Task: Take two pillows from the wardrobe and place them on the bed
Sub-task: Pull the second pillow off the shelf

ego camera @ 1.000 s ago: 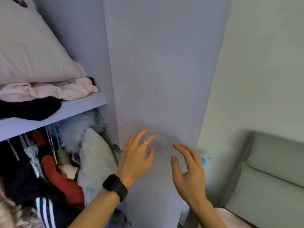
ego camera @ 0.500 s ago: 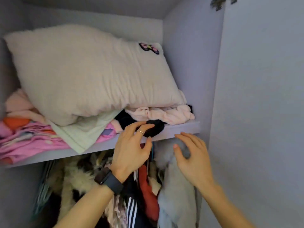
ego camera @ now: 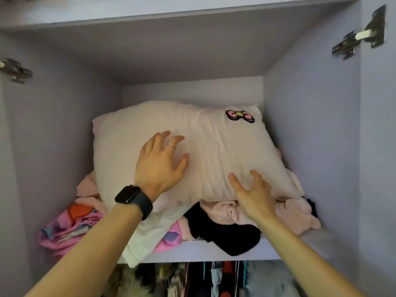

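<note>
Both hands reach up into the wardrobe (ego camera: 310, 129) at the centre of the frame. Left hand (ego camera: 159, 162), fingers spread, lies over the pale pillow (ego camera: 214, 151); a black watch (ego camera: 134, 199) sits on its wrist. Right hand (ego camera: 254, 192), also spread, is at the pillow's lower front edge, gripping nothing. That pillow, with a bow patch (ego camera: 240, 116) at its upper right, rests on heaped clothes (ego camera: 227, 228) on the shelf (ego camera: 192, 254). Hanging garments (ego camera: 214, 279) fill the bottom edge.
</note>
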`<move>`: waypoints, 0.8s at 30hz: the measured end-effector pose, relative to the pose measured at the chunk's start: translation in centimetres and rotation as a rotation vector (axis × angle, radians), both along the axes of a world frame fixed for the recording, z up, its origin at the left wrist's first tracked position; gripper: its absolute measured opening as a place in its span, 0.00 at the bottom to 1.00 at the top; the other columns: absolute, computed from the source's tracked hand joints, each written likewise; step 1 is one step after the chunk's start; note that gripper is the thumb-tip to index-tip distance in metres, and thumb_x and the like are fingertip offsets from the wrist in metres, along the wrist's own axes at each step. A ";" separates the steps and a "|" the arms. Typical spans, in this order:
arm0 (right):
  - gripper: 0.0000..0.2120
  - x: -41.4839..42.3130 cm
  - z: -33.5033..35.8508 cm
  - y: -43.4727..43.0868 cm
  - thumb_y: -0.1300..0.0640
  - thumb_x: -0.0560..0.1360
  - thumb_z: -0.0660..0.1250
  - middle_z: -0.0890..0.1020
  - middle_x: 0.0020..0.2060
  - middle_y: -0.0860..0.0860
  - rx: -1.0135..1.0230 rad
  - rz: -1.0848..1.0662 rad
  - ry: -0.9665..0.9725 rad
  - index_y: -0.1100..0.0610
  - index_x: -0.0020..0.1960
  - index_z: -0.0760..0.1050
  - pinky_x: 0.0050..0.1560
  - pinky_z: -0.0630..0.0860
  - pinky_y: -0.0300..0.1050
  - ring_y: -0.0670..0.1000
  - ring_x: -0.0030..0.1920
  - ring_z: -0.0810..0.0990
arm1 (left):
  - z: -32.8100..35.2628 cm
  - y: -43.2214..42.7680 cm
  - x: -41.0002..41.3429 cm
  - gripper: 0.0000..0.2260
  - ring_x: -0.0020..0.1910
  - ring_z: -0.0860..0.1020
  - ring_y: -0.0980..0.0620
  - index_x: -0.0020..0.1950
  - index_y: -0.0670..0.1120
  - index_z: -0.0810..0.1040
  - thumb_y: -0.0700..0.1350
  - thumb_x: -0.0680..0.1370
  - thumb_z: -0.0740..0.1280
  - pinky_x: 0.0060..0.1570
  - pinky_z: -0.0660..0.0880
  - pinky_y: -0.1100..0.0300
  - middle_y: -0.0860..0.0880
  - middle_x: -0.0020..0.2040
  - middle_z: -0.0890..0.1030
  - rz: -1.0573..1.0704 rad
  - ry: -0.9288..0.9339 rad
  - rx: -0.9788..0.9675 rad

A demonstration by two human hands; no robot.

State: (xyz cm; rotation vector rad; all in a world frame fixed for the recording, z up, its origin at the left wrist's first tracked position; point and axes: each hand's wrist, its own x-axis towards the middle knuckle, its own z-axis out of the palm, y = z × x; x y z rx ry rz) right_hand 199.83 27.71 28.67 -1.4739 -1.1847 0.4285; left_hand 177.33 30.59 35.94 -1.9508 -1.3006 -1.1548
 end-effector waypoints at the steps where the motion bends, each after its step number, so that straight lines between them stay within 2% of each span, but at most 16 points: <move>1: 0.45 -0.3 0.0 0.9 0.29 0.72 0.63 0.58 0.77 0.58 -0.041 -0.007 0.041 0.52 0.79 0.54 0.72 0.64 0.56 0.62 0.73 0.64 | 0.9 1.2 -0.1 0.28 0.76 0.59 0.41 0.76 0.55 0.63 0.65 0.77 0.57 0.72 0.58 0.44 0.45 0.76 0.63 0.060 0.004 -0.057; 2: 0.48 -0.8 0.0 1.7 0.29 0.72 0.63 0.56 0.77 0.59 -0.070 -0.016 0.071 0.53 0.80 0.51 0.73 0.62 0.57 0.63 0.74 0.62 | 1.7 2.5 -0.4 0.33 0.77 0.57 0.40 0.77 0.55 0.59 0.69 0.76 0.55 0.73 0.55 0.41 0.44 0.77 0.62 0.122 -0.020 -0.129; 4: 0.50 -1.8 0.2 2.8 0.30 0.71 0.66 0.54 0.77 0.60 -0.081 -0.040 0.131 0.55 0.80 0.49 0.73 0.60 0.57 0.64 0.75 0.59 | 2.2 4.9 -0.8 0.39 0.72 0.64 0.39 0.76 0.49 0.61 0.74 0.74 0.53 0.70 0.58 0.40 0.43 0.72 0.67 0.231 -0.077 -0.203; 6: 0.51 -2.5 0.2 3.8 0.34 0.71 0.70 0.55 0.76 0.62 -0.066 -0.088 0.231 0.56 0.80 0.49 0.73 0.60 0.55 0.65 0.75 0.59 | 1.3 6.9 -0.8 0.34 0.61 0.73 0.40 0.68 0.43 0.71 0.70 0.77 0.53 0.63 0.66 0.41 0.43 0.62 0.76 0.308 -0.019 -0.171; 9: 0.49 -3.5 -1.4 4.8 0.40 0.67 0.77 0.69 0.69 0.63 -0.095 -0.070 0.552 0.60 0.75 0.56 0.67 0.71 0.55 0.63 0.67 0.71 | -0.3 8.8 -0.8 0.23 0.49 0.79 0.40 0.58 0.41 0.80 0.57 0.82 0.55 0.50 0.71 0.47 0.43 0.49 0.83 0.302 0.139 -0.102; 11: 0.53 -4.5 -2.2 5.1 0.40 0.59 0.81 0.76 0.64 0.60 -0.064 0.061 0.769 0.58 0.73 0.58 0.64 0.76 0.56 0.60 0.60 0.78 | -0.4 8.8 -1.2 0.20 0.42 0.80 0.40 0.52 0.41 0.83 0.53 0.83 0.55 0.43 0.72 0.49 0.43 0.42 0.84 0.286 0.181 -0.044; 12: 0.57 -4.9 -2.0 5.1 0.37 0.54 0.82 0.77 0.63 0.58 -0.048 0.081 0.796 0.58 0.73 0.58 0.63 0.76 0.56 0.59 0.59 0.79 | -0.2 8.3 -1.3 0.21 0.40 0.80 0.40 0.50 0.42 0.83 0.52 0.84 0.54 0.41 0.71 0.51 0.44 0.41 0.84 0.270 0.186 -0.033; 14: 0.65 -4.9 -0.6 5.5 0.34 0.50 0.81 0.76 0.65 0.59 -0.031 0.051 0.747 0.60 0.75 0.56 0.64 0.75 0.54 0.59 0.61 0.78 | 0.7 6.8 -1.0 0.22 0.39 0.80 0.40 0.44 0.44 0.79 0.54 0.84 0.52 0.36 0.68 0.54 0.45 0.41 0.83 0.250 0.192 -0.022; 17: 0.75 -5.0 2.3 5.7 0.25 0.47 0.75 0.69 0.71 0.63 -0.100 -0.052 0.647 0.62 0.79 0.44 0.71 0.68 0.58 0.63 0.70 0.69 | 1.6 3.9 -0.6 0.21 0.36 0.79 0.42 0.37 0.48 0.69 0.56 0.84 0.48 0.32 0.65 0.57 0.49 0.36 0.81 0.214 0.249 0.017; 19: 0.70 -5.1 3.2 5.6 0.27 0.55 0.75 0.64 0.74 0.64 -0.128 -0.083 0.563 0.61 0.79 0.41 0.74 0.62 0.60 0.65 0.75 0.61 | 1.9 1.2 -0.3 0.23 0.29 0.77 0.43 0.33 0.49 0.66 0.56 0.83 0.47 0.30 0.64 0.58 0.50 0.30 0.78 0.191 0.344 0.101; 21: 0.66 -5.3 3.4 5.3 0.29 0.58 0.76 0.62 0.76 0.62 -0.052 -0.122 0.531 0.58 0.80 0.44 0.74 0.59 0.61 0.64 0.76 0.57 | 2.4 -1.0 -0.3 0.23 0.30 0.73 0.46 0.33 0.49 0.65 0.57 0.84 0.46 0.32 0.64 0.57 0.50 0.30 0.74 0.203 0.442 0.028; 24: 0.63 -4.9 3.7 5.4 0.30 0.56 0.76 0.64 0.75 0.57 0.203 -0.118 0.488 0.50 0.80 0.48 0.72 0.62 0.60 0.61 0.74 0.62 | 4.4 -3.3 -0.2 0.24 0.37 0.75 0.47 0.37 0.49 0.68 0.63 0.82 0.47 0.35 0.65 0.56 0.50 0.37 0.77 0.211 0.539 -0.030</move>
